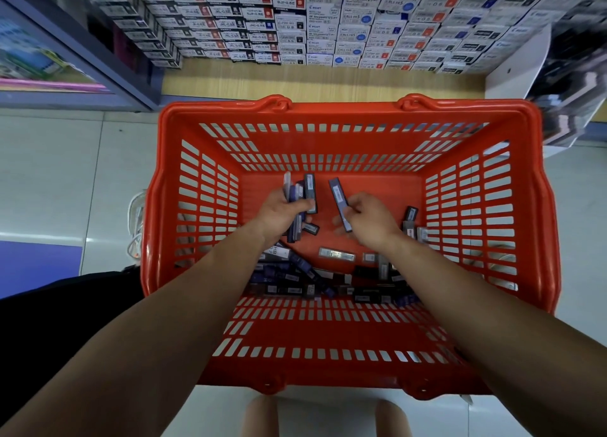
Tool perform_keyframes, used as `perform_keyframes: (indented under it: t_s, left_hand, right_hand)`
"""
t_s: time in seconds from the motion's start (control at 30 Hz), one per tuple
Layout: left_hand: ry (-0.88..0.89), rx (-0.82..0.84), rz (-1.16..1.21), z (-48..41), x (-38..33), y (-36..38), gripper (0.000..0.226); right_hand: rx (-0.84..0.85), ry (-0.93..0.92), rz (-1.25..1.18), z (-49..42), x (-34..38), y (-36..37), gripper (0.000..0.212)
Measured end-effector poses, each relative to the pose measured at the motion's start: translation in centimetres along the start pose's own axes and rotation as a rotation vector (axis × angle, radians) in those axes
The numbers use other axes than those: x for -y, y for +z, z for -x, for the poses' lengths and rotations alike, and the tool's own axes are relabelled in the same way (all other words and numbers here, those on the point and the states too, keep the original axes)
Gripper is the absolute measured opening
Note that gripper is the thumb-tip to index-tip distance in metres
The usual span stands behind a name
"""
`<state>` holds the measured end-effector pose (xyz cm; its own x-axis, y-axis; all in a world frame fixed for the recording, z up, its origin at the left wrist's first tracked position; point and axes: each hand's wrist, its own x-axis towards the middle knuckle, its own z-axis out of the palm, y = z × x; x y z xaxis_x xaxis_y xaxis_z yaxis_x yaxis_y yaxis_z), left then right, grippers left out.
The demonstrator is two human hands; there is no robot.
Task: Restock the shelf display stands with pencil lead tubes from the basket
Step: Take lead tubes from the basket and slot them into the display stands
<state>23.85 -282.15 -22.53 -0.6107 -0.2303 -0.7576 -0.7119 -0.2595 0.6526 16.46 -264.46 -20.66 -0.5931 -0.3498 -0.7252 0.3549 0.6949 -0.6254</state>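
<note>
Most of the pencil lead tubes [315,280] lie loose on the floor of the red plastic basket [341,108], heaped toward the near wall and the right side. My left hand [279,211] grips a bundle of tubes [309,190], fingers curled round them so their ends fan out toward the far wall. My right hand [369,220] pinches a single blue-grey tube [339,197] between thumb and fingertips, tilted, just beside the bundle but not touching it. Both hands hover low inside the basket. The basket stands on pale floor tiles [49,174] against a wooden ledge [328,78], above which stacked boxes of pen refills [295,19] fill the shelf.
</note>
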Motion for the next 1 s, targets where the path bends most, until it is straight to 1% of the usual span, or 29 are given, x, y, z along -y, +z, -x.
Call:
perform_keyframes:
  t_s: [0.03,0.1,0.17,0.2,0.27,0.33,0.4,0.47,0.53,0.6,0.7,0.77,0.83,0.9,0.97,1.0]
  left_hand:
    - [0.003,0.0,-0.012,0.0,0.3,0.2,0.005]
    - [0.012,-0.012,-0.043,0.1,0.6,0.5,0.005]
    - [0.019,-0.023,-0.082,0.1,0.8,0.7,0.006]
    - [0.018,-0.026,-0.098,0.1,0.9,0.8,0.009]
    - [0.013,-0.025,-0.145,0.0,1.0,0.8,0.025]
    - [0.007,0.002,-0.18,0.1,1.0,1.0,0.031]
    - [0.004,-0.015,-0.178,0.1,1.0,1.2,0.03]
    - [0.001,-0.089,-0.156,0.4,0.6,1.3,0.029]
    - [-0.002,-0.128,-0.153,0.6,0.0,1.0,0.032]
    - [0.004,-0.109,-0.167,1.3,-1.0,0.9,0.032]
    - [0.056,-0.085,-0.207,2.8,-2.5,0.5,0.021]
    - [0.076,-0.085,-0.244,4.4,-3.8,0.1,0.03]
    - [0.101,-0.075,-0.304,6.2,-5.3,-0.2,0.038]
    - [0.154,-0.046,-0.329,8.2,-7.0,-0.5,0.043]
    - [0.215,-0.022,-0.357,10.7,-9.0,-0.4,0.055]
    - [0.251,-0.019,-0.384,12.1,-10.2,-0.3,0.056]
  right_hand:
    - [0.007,-0.002,-0.082,0.0,0.2,0.2,0.012]
    - [0.0,-0.001,-0.163,-0.1,0.4,0.6,0.008]
    - [-0.016,0.004,-0.196,-0.3,0.5,0.7,0.013]
    - [-0.023,0.001,-0.199,-0.4,0.5,0.7,0.013]
    - [-0.021,-0.025,-0.201,-0.1,0.6,0.8,0.012]
    - [-0.012,-0.044,-0.2,0.1,0.7,1.0,0.014]
    - [-0.022,-0.049,-0.205,0.3,0.8,1.1,0.016]
    - [-0.053,-0.047,-0.239,0.6,1.0,0.7,0.018]
    - [-0.085,-0.047,-0.267,1.0,1.2,0.1,0.017]
    - [-0.122,-0.078,-0.249,1.6,1.3,-0.8,0.013]
    - [-0.188,-0.135,-0.235,3.0,1.8,-2.4,0.013]
    - [-0.211,-0.176,-0.271,4.1,2.6,-3.6,0.019]
    - [-0.201,-0.221,-0.261,5.7,3.8,-4.8,0.02]
    - [-0.18,-0.274,-0.232,7.6,5.3,-5.8,0.019]
    - [-0.139,-0.324,-0.2,9.9,7.1,-6.8,0.02]
    - [-0.108,-0.349,-0.179,11.2,8.0,-7.3,0.023]
